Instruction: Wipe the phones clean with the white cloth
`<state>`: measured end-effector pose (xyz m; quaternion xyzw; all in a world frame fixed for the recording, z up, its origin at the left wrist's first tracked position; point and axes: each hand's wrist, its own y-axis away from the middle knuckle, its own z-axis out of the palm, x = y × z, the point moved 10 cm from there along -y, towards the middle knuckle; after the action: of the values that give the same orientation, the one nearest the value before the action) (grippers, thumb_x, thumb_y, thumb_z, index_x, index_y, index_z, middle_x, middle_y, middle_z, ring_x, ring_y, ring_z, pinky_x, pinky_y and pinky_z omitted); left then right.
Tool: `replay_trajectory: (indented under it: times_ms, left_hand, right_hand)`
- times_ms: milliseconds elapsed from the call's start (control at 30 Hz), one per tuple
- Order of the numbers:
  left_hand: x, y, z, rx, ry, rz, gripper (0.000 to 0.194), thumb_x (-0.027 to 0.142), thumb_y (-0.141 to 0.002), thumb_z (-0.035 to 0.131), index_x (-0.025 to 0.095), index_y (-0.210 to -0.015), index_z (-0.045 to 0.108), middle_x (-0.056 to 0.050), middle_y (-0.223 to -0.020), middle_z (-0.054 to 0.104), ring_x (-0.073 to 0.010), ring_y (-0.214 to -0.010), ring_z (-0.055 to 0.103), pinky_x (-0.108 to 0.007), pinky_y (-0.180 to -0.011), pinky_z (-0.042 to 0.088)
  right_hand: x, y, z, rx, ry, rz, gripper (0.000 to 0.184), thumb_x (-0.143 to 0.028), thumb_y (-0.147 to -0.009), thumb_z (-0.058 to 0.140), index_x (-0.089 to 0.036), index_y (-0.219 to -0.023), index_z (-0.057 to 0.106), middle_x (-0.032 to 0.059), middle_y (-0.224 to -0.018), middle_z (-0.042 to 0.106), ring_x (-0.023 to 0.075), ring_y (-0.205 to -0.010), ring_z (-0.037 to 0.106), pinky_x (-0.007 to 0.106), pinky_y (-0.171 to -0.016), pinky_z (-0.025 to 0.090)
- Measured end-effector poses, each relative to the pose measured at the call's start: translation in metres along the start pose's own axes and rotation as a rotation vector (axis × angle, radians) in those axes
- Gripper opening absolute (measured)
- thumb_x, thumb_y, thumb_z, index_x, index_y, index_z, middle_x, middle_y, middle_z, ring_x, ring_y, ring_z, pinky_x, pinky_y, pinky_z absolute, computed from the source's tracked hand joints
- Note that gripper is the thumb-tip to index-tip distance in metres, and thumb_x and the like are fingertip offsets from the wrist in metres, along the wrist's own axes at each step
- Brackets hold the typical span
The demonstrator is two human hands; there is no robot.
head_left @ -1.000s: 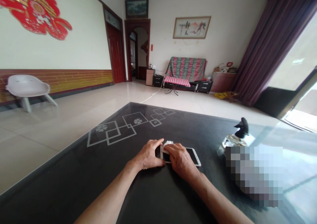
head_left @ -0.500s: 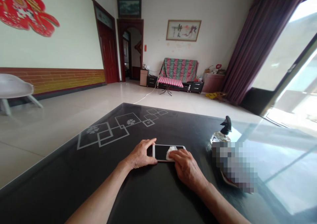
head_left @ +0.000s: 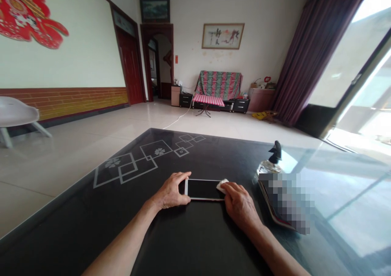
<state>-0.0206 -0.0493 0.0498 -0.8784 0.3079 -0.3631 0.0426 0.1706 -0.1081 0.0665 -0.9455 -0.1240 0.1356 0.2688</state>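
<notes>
A white-framed smartphone [head_left: 203, 189] lies screen up on the dark glossy table, its long side running left to right. My left hand [head_left: 171, 191] grips the phone's left end, thumb at the near edge and fingers at the far edge. Over the right end of the screen, my right hand [head_left: 241, 202] presses a crumpled white tissue [head_left: 222, 185] under its fingertips. The right end of the phone is partly hidden by that hand and the tissue.
The black table [head_left: 171, 239] has a pale square-and-flower pattern. To the right stands a clear spray bottle [head_left: 270, 166] with a black trigger head. In front of it lies a dark flat object [head_left: 271, 211], partly pixelated. A white chair [head_left: 18, 113] stands at far left.
My right hand has slid the tissue rightward along the screen, from right of the middle to the right end. My left hand keeps its hold. The view has shifted slightly.
</notes>
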Motion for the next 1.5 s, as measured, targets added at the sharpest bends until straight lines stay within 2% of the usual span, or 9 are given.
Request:
replay_trajectory:
  times_ms: [167,367,500,567,733,1033,1233,1400,1500]
  left_hand:
    - [0.008,0.002,0.005,-0.016,-0.07,0.045,0.079,0.018,-0.057,0.067,0.019,-0.134,0.047,-0.009,-0.127,0.052,-0.0274,-0.116,0.048,-0.04,-0.103,0.039]
    - [0.005,0.001,0.013,-0.079,-0.12,0.002,0.079,0.034,-0.064,0.073,0.017,-0.136,0.045,-0.014,-0.137,0.047,-0.0317,-0.127,0.039,-0.047,-0.108,0.033]
    - [0.004,0.001,0.012,-0.087,-0.131,-0.011,0.074,0.033,-0.068,0.07,0.018,-0.136,0.044,-0.013,-0.137,0.048,-0.0302,-0.127,0.04,-0.046,-0.108,0.034]
    - [0.006,0.001,0.01,-0.076,-0.143,-0.007,0.073,0.029,-0.067,0.069,0.019,-0.135,0.045,-0.012,-0.136,0.049,-0.0295,-0.126,0.042,-0.046,-0.107,0.035]
    - [0.007,0.002,0.011,-0.064,-0.192,0.008,0.072,0.026,-0.067,0.067,0.023,-0.136,0.045,-0.009,-0.137,0.049,-0.0296,-0.125,0.043,-0.047,-0.107,0.035]
    - [0.011,0.003,0.022,-0.117,-0.344,0.024,0.069,0.036,-0.075,0.064,0.021,-0.139,0.041,-0.01,-0.142,0.045,-0.0321,-0.131,0.036,-0.05,-0.11,0.029]
    - [0.033,-0.022,0.038,-0.354,-0.267,0.098,0.08,0.024,-0.063,0.067,0.023,-0.139,0.041,-0.009,-0.14,0.046,-0.0294,-0.127,0.041,-0.044,-0.109,0.033]
    - [0.041,-0.038,0.043,-0.366,-0.25,0.117,0.09,0.021,-0.055,0.067,0.022,-0.14,0.038,-0.009,-0.134,0.048,-0.0294,-0.123,0.043,-0.044,-0.11,0.03]
    - [0.038,-0.04,0.046,-0.397,-0.262,0.086,0.093,0.022,-0.052,0.068,0.022,-0.14,0.037,-0.008,-0.124,0.049,-0.0301,-0.117,0.045,-0.042,-0.107,0.035]
  right_hand:
    - [-0.003,0.001,-0.006,0.037,-0.113,0.004,0.027,-0.01,-0.081,0.044,-0.022,-0.093,0.066,0.0033,-0.097,0.068,0.0179,-0.085,0.061,0.03,-0.08,0.046]
    - [0.009,0.0,-0.004,0.072,-0.18,0.062,0.027,-0.009,-0.081,0.044,-0.021,-0.093,0.065,0.0046,-0.096,0.068,0.019,-0.086,0.061,0.033,-0.082,0.047]
    - [-0.001,-0.002,-0.005,0.054,-0.318,-0.029,0.027,-0.009,-0.082,0.044,-0.022,-0.095,0.064,0.0042,-0.099,0.067,0.0176,-0.088,0.061,0.031,-0.083,0.048]
    - [-0.002,-0.003,-0.009,0.087,-0.409,-0.049,0.027,-0.01,-0.084,0.043,-0.022,-0.098,0.063,0.0042,-0.1,0.067,0.0165,-0.09,0.061,0.029,-0.083,0.048]
    - [0.02,-0.003,-0.018,0.252,-0.44,0.094,0.024,-0.014,-0.086,0.044,-0.021,-0.097,0.064,0.0058,-0.098,0.067,0.0175,-0.089,0.062,0.03,-0.082,0.049]
    - [0.024,-0.004,-0.015,0.244,-0.438,0.125,0.025,-0.013,-0.087,0.042,-0.021,-0.098,0.063,0.0065,-0.099,0.067,0.0187,-0.09,0.061,0.033,-0.084,0.049]
    - [0.025,-0.004,-0.014,0.242,-0.464,0.135,0.024,-0.014,-0.088,0.043,-0.021,-0.098,0.063,0.0067,-0.099,0.067,0.019,-0.091,0.062,0.033,-0.084,0.05]
    - [0.035,-0.002,-0.018,0.305,-0.525,0.182,0.023,-0.016,-0.088,0.043,-0.021,-0.097,0.064,0.0061,-0.098,0.068,0.018,-0.09,0.064,0.031,-0.082,0.051]
    - [0.046,0.0,-0.02,0.365,-0.565,0.245,0.022,-0.018,-0.088,0.045,-0.022,-0.095,0.065,0.0056,-0.097,0.069,0.0172,-0.088,0.066,0.028,-0.08,0.052]
